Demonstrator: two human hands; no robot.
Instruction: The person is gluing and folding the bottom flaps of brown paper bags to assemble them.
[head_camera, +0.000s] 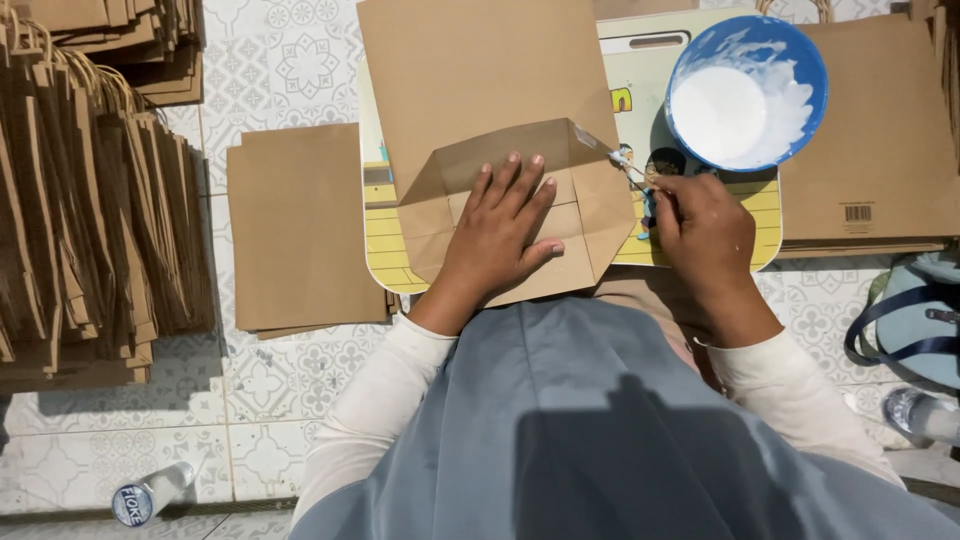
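We see brown paper bag (500, 150) flat on small lap desk (700, 75), bottom flaps folded open. Left hand (497, 237) fingers spread, released, pressing flaps down. Right hand (705, 225) pinched round thin brush (618, 160), tip at flap edge. Glue bowl (746, 90) just beside. Bag light, thin, creases easily, prob. slippery where glued; we'd hold w/ flat palm on dry fold.
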